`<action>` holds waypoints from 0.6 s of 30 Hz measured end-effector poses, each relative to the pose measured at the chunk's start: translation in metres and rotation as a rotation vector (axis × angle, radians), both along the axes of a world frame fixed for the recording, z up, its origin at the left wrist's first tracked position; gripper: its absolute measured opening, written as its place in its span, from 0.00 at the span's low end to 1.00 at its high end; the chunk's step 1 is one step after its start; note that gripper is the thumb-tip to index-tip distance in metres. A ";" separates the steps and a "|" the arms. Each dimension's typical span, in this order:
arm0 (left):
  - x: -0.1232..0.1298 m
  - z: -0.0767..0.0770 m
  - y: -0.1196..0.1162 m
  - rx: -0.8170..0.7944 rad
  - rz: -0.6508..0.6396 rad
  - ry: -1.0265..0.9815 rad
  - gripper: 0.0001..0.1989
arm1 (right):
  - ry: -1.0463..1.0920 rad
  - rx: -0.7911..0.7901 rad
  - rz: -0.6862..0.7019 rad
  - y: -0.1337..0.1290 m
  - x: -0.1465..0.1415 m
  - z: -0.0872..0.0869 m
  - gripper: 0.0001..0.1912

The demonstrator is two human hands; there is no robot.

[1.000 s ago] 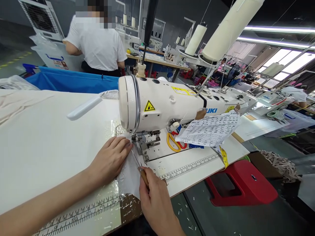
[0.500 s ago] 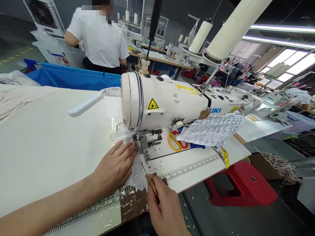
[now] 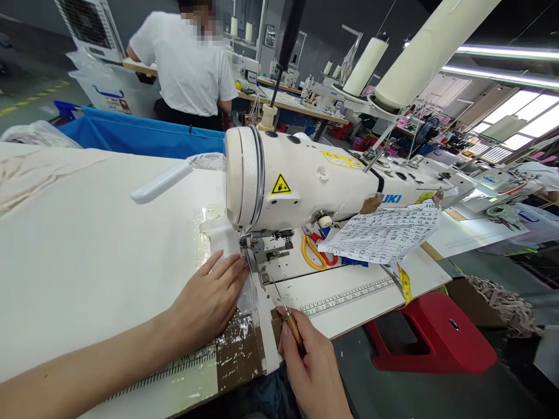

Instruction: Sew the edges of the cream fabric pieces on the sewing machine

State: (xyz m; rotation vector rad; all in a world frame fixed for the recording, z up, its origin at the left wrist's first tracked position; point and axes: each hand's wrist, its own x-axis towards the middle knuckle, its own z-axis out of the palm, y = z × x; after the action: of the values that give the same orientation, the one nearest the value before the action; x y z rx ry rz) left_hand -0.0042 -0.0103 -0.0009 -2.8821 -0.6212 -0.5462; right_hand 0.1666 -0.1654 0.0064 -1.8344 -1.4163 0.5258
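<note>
My left hand [image 3: 212, 297] lies with outstretched fingers on a piece of thin white fabric [image 3: 223, 238], just left of the presser foot and needle area of the white sewing machine [image 3: 301, 174]. A wooden-handled awl [image 3: 293, 330] is gripped in my right hand [image 3: 311, 364], its thin metal point aimed up toward the machine's metal fittings. Between the two hands a narrow white strip [image 3: 267, 340] runs down over the table's front edge. My left fingers cover part of the fabric.
Scissors [image 3: 313, 255] with yellow and red handles lie beside a handwritten paper sheet [image 3: 384, 233]. A tape measure [image 3: 405, 285] hangs off the edge above a red stool [image 3: 437, 331]. Behind the table [image 3: 109, 250] are a blue cloth bin [image 3: 144, 134] and a person in white [image 3: 187, 64].
My right hand and the awl have moved right and down, away from the needle area. The white strip now shows between my hands, and more fabric shows beyond my left fingers.
</note>
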 end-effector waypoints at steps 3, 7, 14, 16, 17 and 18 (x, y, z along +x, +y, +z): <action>0.001 0.000 -0.001 -0.017 -0.003 -0.005 0.21 | 0.009 0.002 -0.006 0.000 -0.001 -0.001 0.14; 0.003 0.000 -0.004 -0.043 0.011 -0.035 0.21 | 0.025 0.009 -0.022 0.000 -0.001 -0.002 0.14; 0.003 -0.001 -0.005 -0.048 0.009 -0.039 0.20 | 0.012 -0.019 -0.009 -0.002 0.000 -0.002 0.17; 0.003 -0.001 -0.005 -0.044 0.008 -0.037 0.20 | 0.018 -0.013 -0.012 -0.002 0.000 -0.003 0.17; 0.003 0.000 -0.005 -0.041 0.008 -0.034 0.21 | 0.023 -0.008 -0.018 -0.003 0.000 -0.004 0.17; 0.003 0.000 -0.006 -0.036 0.009 -0.030 0.21 | 0.030 -0.003 -0.028 -0.003 0.000 -0.005 0.18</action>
State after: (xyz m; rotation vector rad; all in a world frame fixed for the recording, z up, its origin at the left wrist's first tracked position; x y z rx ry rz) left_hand -0.0009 -0.0159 -0.0009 -2.9088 -0.6541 -0.5838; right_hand 0.1665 -0.1686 0.0012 -1.8392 -1.3689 0.5393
